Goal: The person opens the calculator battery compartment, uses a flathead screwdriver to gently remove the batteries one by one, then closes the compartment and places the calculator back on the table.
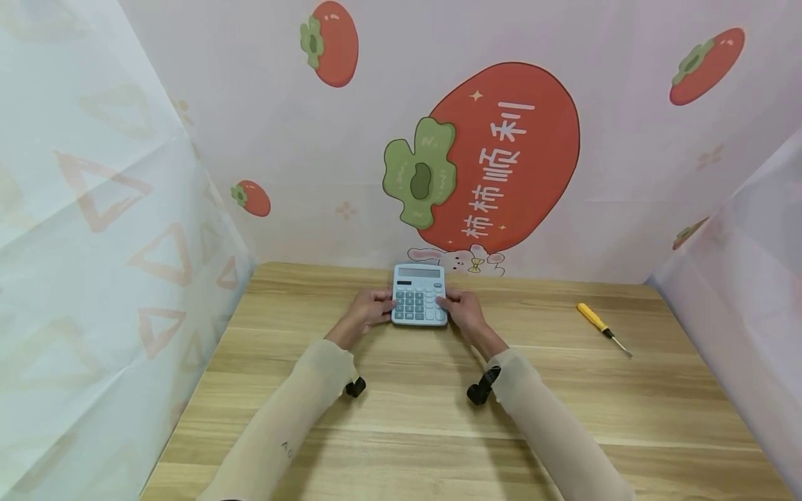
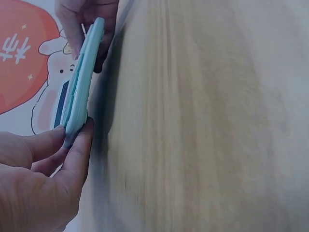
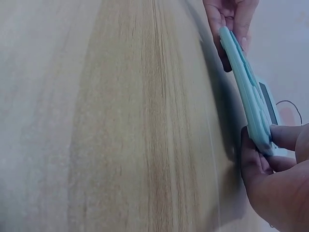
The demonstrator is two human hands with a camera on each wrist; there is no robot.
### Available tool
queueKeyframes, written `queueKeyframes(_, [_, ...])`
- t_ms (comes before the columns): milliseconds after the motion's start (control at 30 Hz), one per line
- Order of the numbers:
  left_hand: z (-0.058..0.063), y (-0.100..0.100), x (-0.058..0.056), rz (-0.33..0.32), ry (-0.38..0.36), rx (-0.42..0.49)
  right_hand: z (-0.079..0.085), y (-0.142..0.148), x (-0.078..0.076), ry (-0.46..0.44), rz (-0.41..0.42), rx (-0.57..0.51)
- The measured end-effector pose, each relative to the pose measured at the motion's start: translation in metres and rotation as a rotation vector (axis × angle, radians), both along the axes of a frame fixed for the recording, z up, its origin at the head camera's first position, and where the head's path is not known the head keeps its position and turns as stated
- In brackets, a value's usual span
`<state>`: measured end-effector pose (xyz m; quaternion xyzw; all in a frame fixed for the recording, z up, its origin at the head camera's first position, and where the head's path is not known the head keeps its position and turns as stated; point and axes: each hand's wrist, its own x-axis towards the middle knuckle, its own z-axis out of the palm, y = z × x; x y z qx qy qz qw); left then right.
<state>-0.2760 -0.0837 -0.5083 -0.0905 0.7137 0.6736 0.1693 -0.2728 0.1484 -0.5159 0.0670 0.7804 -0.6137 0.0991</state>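
Observation:
A pale blue calculator is held between both hands near the back of the table, its keys and display facing up toward the head camera. My left hand pinches its left edge, thumb on the face and fingers beneath. On the opposite edge, my right hand grips in the same way. Both wrist views show the calculator edge-on, raised off the wood with a shadow below it. The fingers under its body are partly hidden in the head view.
A screwdriver with a yellow handle lies on the right side of the wooden table. Behind the table stands a wall sheet printed with persimmons and a rabbit. Pale sheets also border the left and right sides.

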Motion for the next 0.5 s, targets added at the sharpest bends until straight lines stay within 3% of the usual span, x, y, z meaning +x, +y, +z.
queueKeyframes(500, [0.007,-0.005,0.018,-0.049,0.039,-0.043,0.009,0.006,0.020,0.034,0.037,0.076])
